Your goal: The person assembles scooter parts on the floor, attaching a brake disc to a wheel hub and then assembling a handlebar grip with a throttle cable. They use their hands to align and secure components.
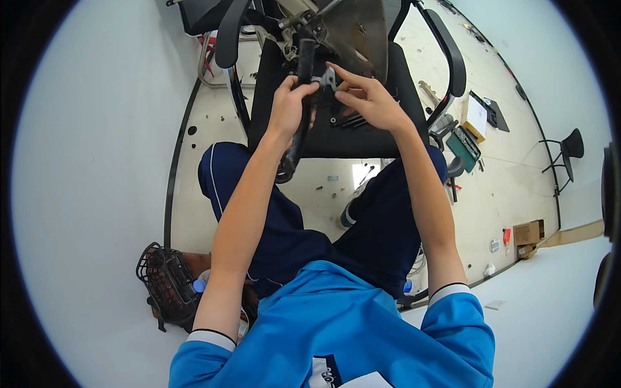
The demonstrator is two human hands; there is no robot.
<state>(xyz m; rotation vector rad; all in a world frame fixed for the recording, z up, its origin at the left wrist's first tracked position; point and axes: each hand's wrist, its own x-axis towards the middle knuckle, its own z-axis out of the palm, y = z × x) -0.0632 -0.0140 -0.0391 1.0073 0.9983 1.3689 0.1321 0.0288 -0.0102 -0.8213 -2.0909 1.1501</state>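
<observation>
A long dark bar (306, 58), scuffed and slightly curved, is held upright in front of me over a black armchair seat (356, 149). My left hand (289, 111) is closed around its middle. A small grey metal bracket (328, 78) sticks out on the bar's right side, by my left thumb. My right hand (375, 103) pinches this bracket between thumb and fingers; whether it is fixed to the bar I cannot tell. Behind the hands, a large worn, curved panel (375, 42) and a dark metal mechanism (307, 26) rest on the chair. Several small dark parts lie on the seat.
The chair's armrests (446, 52) flank the work. On the floor to the right are a green tray (464, 147), a yellow-and-white box (475, 119) and scattered tools. A cardboard box (529, 231) stands by the right wall. A black wire basket (169, 284) sits at lower left.
</observation>
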